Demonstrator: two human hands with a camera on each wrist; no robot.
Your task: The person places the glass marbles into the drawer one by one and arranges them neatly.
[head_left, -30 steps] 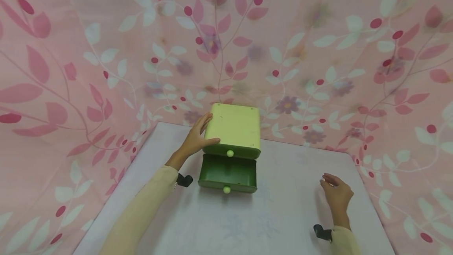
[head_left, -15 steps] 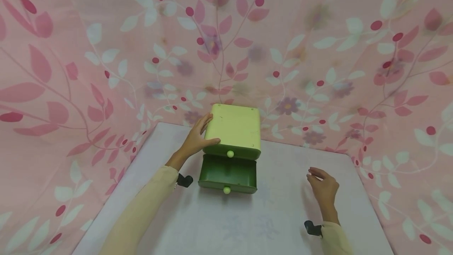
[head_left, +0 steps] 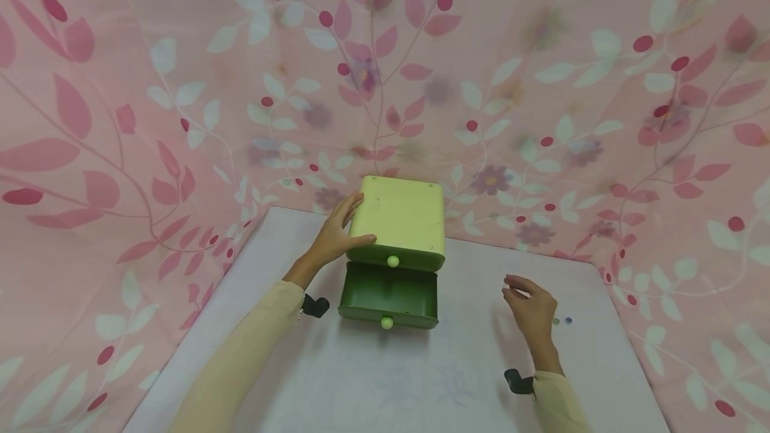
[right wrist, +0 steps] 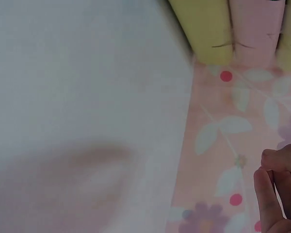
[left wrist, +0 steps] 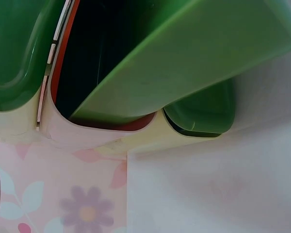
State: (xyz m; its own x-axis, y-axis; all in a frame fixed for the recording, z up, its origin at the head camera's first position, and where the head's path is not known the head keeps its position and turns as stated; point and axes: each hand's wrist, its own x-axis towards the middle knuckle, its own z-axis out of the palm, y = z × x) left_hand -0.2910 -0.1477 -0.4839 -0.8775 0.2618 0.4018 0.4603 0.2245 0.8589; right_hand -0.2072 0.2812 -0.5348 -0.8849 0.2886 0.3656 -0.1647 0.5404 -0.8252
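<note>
Right hand [head_left: 532, 308] shifted leftward at lower right of frame; two small round pieces [head_left: 568, 321] now exposed beside its wrist. A small pale item [head_left: 504, 286], barely visible, is pinched between its fingertips. Drawer unit [head_left: 400, 216] placed at frame centre, green drawer [head_left: 361, 314] pulled out below; the unit's left edge is touched by the left hand [head_left: 334, 236], fingers extended.

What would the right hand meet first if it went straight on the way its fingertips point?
Probably the green drawer cabinet, on its right side near the front. The line from the right hand over the table looks free until there, but height is unclear.
</note>
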